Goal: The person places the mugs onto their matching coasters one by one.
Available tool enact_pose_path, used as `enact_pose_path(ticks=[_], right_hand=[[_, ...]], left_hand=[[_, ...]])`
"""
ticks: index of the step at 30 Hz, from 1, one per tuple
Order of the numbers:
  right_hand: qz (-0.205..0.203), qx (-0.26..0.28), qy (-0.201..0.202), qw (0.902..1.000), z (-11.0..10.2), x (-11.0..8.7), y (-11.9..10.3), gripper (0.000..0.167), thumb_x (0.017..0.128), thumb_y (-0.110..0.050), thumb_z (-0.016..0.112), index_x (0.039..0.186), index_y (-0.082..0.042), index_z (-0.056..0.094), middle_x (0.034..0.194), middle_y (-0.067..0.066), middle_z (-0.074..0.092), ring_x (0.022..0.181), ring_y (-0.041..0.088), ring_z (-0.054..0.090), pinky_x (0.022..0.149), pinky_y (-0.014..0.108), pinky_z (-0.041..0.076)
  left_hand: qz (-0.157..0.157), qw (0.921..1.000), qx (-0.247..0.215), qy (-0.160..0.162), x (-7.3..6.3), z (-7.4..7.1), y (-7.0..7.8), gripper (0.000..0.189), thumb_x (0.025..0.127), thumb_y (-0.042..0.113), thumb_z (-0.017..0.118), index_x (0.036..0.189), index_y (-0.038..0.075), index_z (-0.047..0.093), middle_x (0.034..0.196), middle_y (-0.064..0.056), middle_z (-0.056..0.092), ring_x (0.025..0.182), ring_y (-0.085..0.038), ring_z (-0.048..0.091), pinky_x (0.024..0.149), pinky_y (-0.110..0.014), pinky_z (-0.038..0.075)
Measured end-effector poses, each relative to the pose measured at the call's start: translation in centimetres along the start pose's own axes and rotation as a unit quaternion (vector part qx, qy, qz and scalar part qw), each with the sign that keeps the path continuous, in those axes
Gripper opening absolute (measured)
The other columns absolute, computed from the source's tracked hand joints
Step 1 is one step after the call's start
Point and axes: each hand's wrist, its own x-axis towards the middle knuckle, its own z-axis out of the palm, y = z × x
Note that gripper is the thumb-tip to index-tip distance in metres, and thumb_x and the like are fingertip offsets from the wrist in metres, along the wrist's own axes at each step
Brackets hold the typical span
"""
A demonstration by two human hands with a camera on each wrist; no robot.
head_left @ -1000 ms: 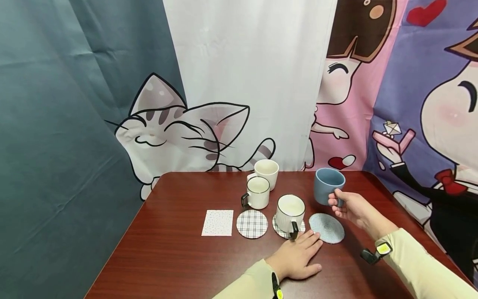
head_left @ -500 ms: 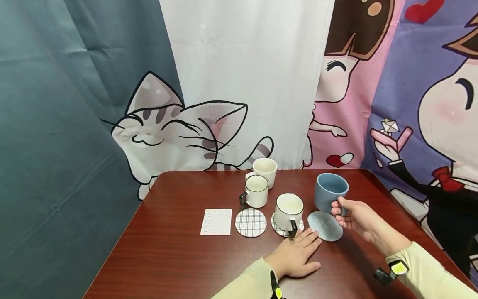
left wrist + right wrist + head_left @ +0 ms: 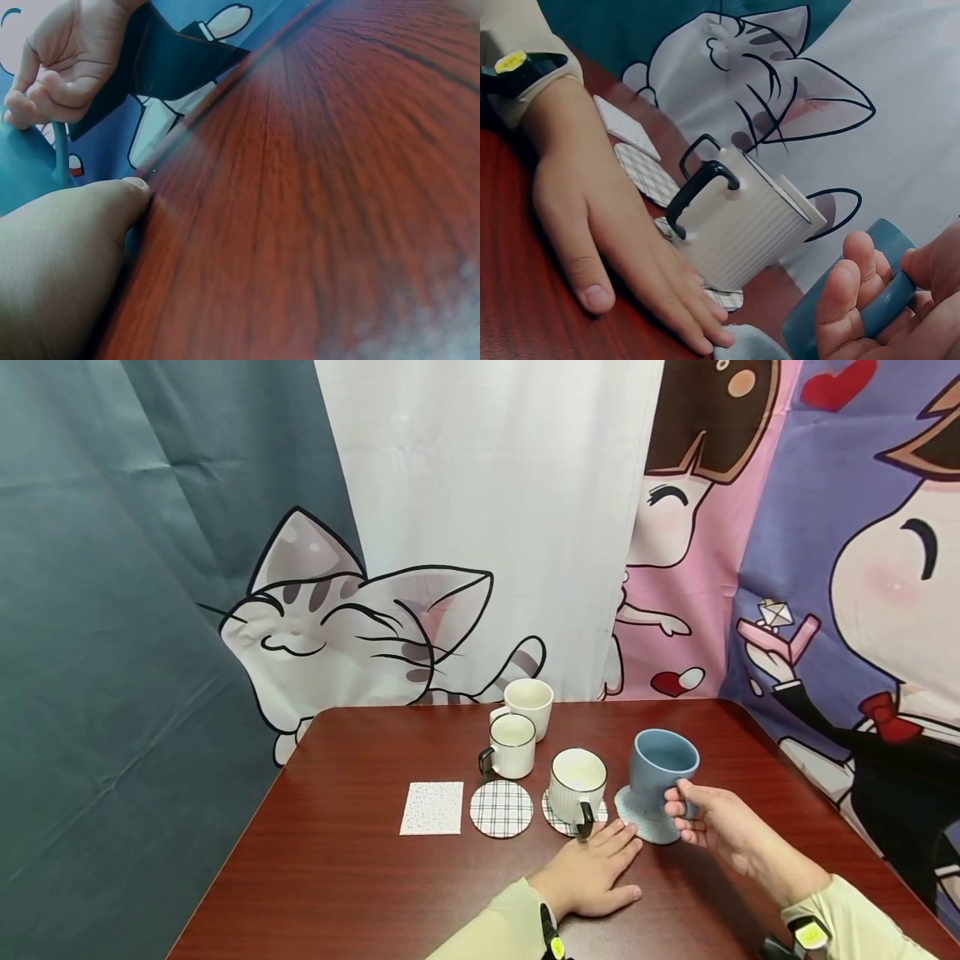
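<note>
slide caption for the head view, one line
Right hand gripping a blue mug over a round grey coaster, left hand flat on the table.

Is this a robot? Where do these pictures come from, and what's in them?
Not a robot: these are someone's left hand and right hand. The wide picture comes from a camera on the person's head, looking forward and down. The other two come from cameras worn on each wrist, so they look tilted.

On the table are a white square, a checked coaster, another checked coaster with a ribbed mug on it, and a grey coaster. Farther back stand another ribbed mug and a white mug.

The right hand's fingers hold a blue mug by its handle, over the grey coaster; I can't tell whether the two touch. The left hand lies palm down on the table.
</note>
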Motion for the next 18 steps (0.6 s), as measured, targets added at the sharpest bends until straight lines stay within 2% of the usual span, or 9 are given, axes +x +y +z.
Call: enact_pose_path(ticks=[8,18], right_hand=[[0.01,0.0,0.019,0.9998,0.0,-0.5,1.3,0.035,0.11,-0.033,0.042,0.099,-0.017,0.071,0.086,-0.007,0.07,0.074,0.006,0.062,0.07,0.023,0.054],[0.015,0.005,0.015,0.9998,0.0,-0.6,2.5,0.036,0.11,-0.032,0.041,0.098,-0.019,0.072,0.085,-0.008,0.07,0.073,0.007,0.063,0.07,0.024,0.055]], left_hand=[[0.001,1.0,0.005,0.0,0.0,0.1,0.0,0.068,0.102,0.063,0.032,0.158,0.024,0.037,0.165,0.006,0.029,0.152,-0.011,0.022,0.122,-0.029,0.02],[0.001,1.0,0.005,0.001,0.0,0.1,0.1,0.067,0.103,0.063,0.032,0.157,0.024,0.038,0.165,0.005,0.028,0.152,-0.011,0.022,0.121,-0.03,0.021]])
